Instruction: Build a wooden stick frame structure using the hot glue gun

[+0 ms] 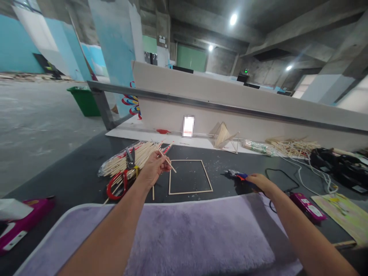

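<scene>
In my left hand point(156, 167) a thin wooden stick point(170, 165) is pinched, slanting down to the right. Its lower end is over the left side of a square frame point(191, 192) of thin sticks, which lies flat on the dark table. My right hand point(258, 181) is closed on a blue-and-orange tool point(240, 176) that looks like a hot glue gun. Its grey tip points left, apart from the frame; part of its body is hidden by my fingers. Red-handled scissors point(118, 185) lie beside my left forearm, on a plastic bag of sticks point(115, 165).
A purple cloth point(201, 234) covers the near edge. Behind the frame stand a lit, blurred screen point(188, 126) and a stick pyramid point(222, 137). To the right are a magenta device point(308, 207), cords, a stick bundle point(296, 147) and a black bag point(339, 168).
</scene>
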`<state>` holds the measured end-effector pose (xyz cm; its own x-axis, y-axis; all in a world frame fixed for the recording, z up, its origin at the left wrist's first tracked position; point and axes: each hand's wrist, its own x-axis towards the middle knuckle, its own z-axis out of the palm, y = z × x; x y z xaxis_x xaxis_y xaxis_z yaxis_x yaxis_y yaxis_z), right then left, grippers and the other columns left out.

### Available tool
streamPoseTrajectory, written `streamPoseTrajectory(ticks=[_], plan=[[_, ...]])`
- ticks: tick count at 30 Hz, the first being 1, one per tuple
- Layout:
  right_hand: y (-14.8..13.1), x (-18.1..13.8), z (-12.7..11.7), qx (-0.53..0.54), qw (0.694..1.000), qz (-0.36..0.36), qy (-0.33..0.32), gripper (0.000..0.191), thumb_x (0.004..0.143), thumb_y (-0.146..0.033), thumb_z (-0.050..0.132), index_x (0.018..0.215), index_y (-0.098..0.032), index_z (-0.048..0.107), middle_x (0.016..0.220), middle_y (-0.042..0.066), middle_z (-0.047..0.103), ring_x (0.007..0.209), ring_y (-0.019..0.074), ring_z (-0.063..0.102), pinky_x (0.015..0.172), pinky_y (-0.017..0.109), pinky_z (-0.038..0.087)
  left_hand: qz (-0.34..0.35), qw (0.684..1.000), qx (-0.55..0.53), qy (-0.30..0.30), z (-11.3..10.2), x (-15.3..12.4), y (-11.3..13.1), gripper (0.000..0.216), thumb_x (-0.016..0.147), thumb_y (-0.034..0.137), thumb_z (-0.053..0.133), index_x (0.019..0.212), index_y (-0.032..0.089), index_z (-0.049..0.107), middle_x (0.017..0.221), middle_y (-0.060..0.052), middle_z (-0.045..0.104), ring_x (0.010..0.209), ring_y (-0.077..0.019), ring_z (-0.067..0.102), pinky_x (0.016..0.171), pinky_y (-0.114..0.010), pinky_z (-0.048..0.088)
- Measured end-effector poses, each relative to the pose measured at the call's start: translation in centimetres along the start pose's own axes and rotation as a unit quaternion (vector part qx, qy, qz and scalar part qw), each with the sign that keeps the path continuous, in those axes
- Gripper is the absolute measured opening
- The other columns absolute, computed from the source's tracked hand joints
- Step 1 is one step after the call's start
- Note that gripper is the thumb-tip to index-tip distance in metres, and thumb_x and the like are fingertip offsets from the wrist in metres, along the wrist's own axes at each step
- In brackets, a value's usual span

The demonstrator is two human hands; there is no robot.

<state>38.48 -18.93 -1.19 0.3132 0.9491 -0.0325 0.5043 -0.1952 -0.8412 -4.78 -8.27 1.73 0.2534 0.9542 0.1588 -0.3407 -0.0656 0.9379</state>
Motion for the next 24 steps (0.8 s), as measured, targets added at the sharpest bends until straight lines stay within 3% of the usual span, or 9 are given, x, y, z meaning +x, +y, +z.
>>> streamPoseTrajectory(ticks=[2, 3, 5, 6, 10, 14, 16, 20, 24], plan=[[-1.9, 0.0, 0.2, 0.120, 0.990, 0.059, -0.046, 0.023, 0.069, -0.041, 0.059, 0.072, -0.017, 0.060, 0.054, 0.001, 0.055, 0.042, 0.0125, 0.049, 0.040, 0.024, 0.041, -0.002, 1.000, 0.002, -0.001, 0.0, -0.1, 0.1, 0.030, 0.074, 0.034, 0.061, 0.092, 0.020, 0.041, 0.074, 0.003, 0.059, 0.053, -0.0086, 0.057, 0.050, -0.020, 0.046], [-3.1, -0.1, 0.4, 0.183, 0.982, 0.047, -0.028, 0.024, 0.068, -0.040, 0.061, 0.079, -0.018, 0.059, 0.059, 0.000, 0.056, 0.045, 0.0122, 0.050, 0.041, 0.024, 0.043, -0.002, 1.000, 0.003, -0.002, 0.1, -0.1, 0.2, 0.032, 0.074, 0.033, 0.062, 0.094, 0.020, 0.042, 0.075, 0.003, 0.059, 0.054, -0.0086, 0.057, 0.050, -0.020, 0.046], [-5.8, -0.6, 1.3, 0.280, 0.956, -0.043, 0.081, 0.037, 0.064, -0.037, 0.068, 0.096, -0.022, 0.056, 0.069, -0.002, 0.057, 0.050, 0.0105, 0.050, 0.045, 0.023, 0.046, 0.000, 1.000, 0.001, -0.008, 0.3, -0.3, 0.4, 0.034, 0.073, 0.031, 0.063, 0.098, 0.020, 0.044, 0.076, 0.002, 0.059, 0.055, -0.0086, 0.058, 0.051, -0.020, 0.046], [-7.1, -1.0, 2.0, 0.305, 0.942, -0.088, 0.104, 0.041, 0.063, -0.035, 0.069, 0.099, -0.023, 0.055, 0.075, -0.002, 0.057, 0.055, 0.0106, 0.052, 0.049, 0.023, 0.047, 0.001, 1.000, -0.002, -0.013, 0.4, -0.4, 0.4, 0.034, 0.073, 0.030, 0.063, 0.099, 0.020, 0.045, 0.077, 0.002, 0.058, 0.056, -0.0087, 0.058, 0.052, -0.020, 0.046], [-10.5, -2.5, 6.3, 0.330, 0.934, -0.138, -0.020, 0.041, 0.067, -0.034, 0.066, 0.104, -0.020, 0.057, 0.090, 0.004, 0.060, 0.067, 0.0136, 0.055, 0.056, 0.025, 0.047, -0.012, 0.999, -0.016, -0.039, 0.4, -0.5, 0.1, 0.027, 0.073, 0.028, 0.063, 0.094, 0.017, 0.050, 0.076, 0.001, 0.058, 0.060, -0.0092, 0.058, 0.057, -0.022, 0.047], [-9.5, -3.4, 11.2, 0.296, 0.947, -0.081, -0.094, 0.036, 0.057, -0.028, 0.074, 0.088, -0.015, 0.064, 0.076, 0.004, 0.063, 0.058, 0.0119, 0.052, 0.059, 0.027, 0.045, -0.020, 0.999, -0.010, -0.036, 0.4, -0.5, -0.5, 0.023, 0.073, 0.029, 0.064, 0.088, 0.016, 0.052, 0.075, 0.000, 0.060, 0.062, -0.0093, 0.058, 0.060, -0.023, 0.048], [-8.6, -4.0, 12.7, 0.301, 0.944, -0.067, -0.118, 0.041, 0.056, -0.030, 0.076, 0.094, -0.017, 0.064, 0.084, 0.005, 0.065, 0.062, 0.0127, 0.052, 0.060, 0.027, 0.044, -0.017, 0.999, -0.014, -0.035, 0.6, -0.5, -0.6, 0.023, 0.072, 0.028, 0.065, 0.087, 0.017, 0.052, 0.076, 0.000, 0.061, 0.064, -0.0097, 0.058, 0.061, -0.022, 0.048], [-8.1, -5.3, 13.2, 0.292, 0.936, -0.067, -0.185, 0.040, 0.062, -0.032, 0.074, 0.098, -0.020, 0.064, 0.097, 0.006, 0.065, 0.071, 0.0145, 0.055, 0.064, 0.027, 0.045, -0.021, 0.999, -0.025, -0.038, 1.3, -0.6, -0.7, 0.025, 0.071, 0.028, 0.066, 0.088, 0.017, 0.052, 0.078, 0.000, 0.061, 0.070, -0.0123, 0.061, 0.062, -0.024, 0.050], [-8.2, -5.6, 13.1, 0.231, 0.943, -0.044, -0.234, 0.033, 0.064, -0.036, 0.072, 0.090, -0.018, 0.064, 0.083, 0.004, 0.065, 0.065, 0.0139, 0.055, 0.059, 0.026, 0.044, -0.025, 0.998, -0.022, -0.051, 1.9, -0.9, -0.8, 0.023, 0.073, 0.028, 0.064, 0.090, 0.018, 0.050, 0.082, -0.001, 0.061, 0.074, -0.0147, 0.063, 0.065, -0.026, 0.051]])
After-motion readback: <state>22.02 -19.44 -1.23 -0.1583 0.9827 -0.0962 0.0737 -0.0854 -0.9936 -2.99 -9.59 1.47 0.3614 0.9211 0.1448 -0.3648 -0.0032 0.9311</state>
